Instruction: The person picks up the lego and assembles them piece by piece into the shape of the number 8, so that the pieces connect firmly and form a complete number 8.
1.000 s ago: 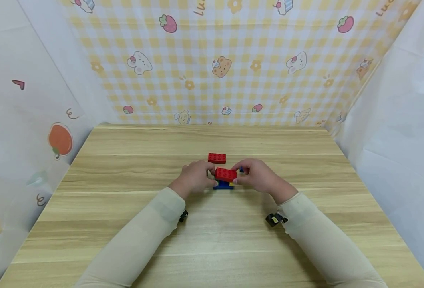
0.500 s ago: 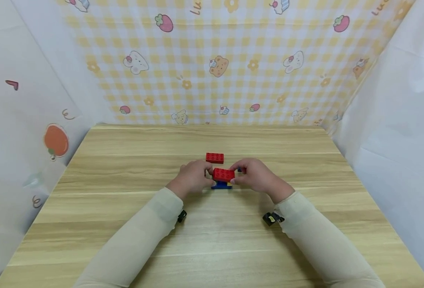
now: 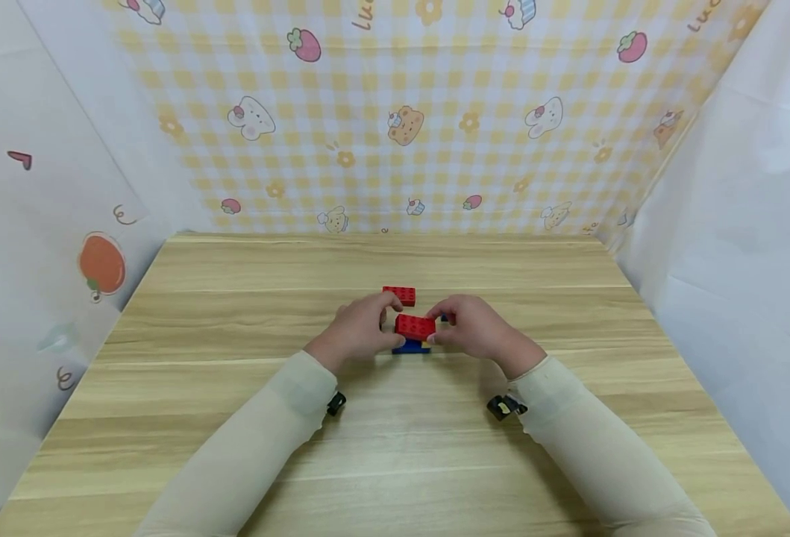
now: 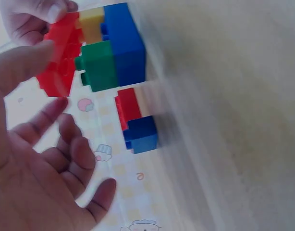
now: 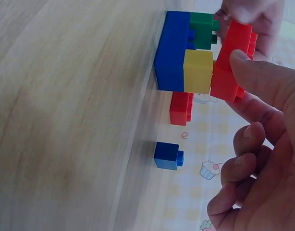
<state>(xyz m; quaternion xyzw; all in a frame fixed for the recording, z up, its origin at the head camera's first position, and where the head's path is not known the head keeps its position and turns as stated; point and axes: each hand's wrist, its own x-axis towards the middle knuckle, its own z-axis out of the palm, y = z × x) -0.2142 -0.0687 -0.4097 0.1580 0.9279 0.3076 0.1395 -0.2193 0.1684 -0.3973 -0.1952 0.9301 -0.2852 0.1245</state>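
Observation:
My right hand (image 3: 478, 326) pinches one end of a red brick (image 3: 415, 327) between thumb and index finger. This brick slants over a small stack, close to the yellow brick (image 5: 198, 71), with a gap above the studs of the green brick (image 4: 100, 66). Both smaller bricks stand side by side on a long blue brick (image 3: 411, 347) on the table. At the red brick's other end is my left hand (image 3: 361, 328), thumb and index finger spread apart around that end. Its other fingers (image 4: 82, 154) are loosely bent, as the left wrist view shows.
Behind the stack a second red brick (image 3: 401, 295) lies on the wooden table (image 3: 395, 447). A small blue brick (image 5: 166, 155) stands near it, partly covered by the right hand in the head view. A checked yellow cloth (image 3: 341, 97) hangs at the table's back edge.
My left index finger has lifted off the held red brick and the left fingers have spread wider. My right hand keeps its pinch. The head view has shifted slightly.

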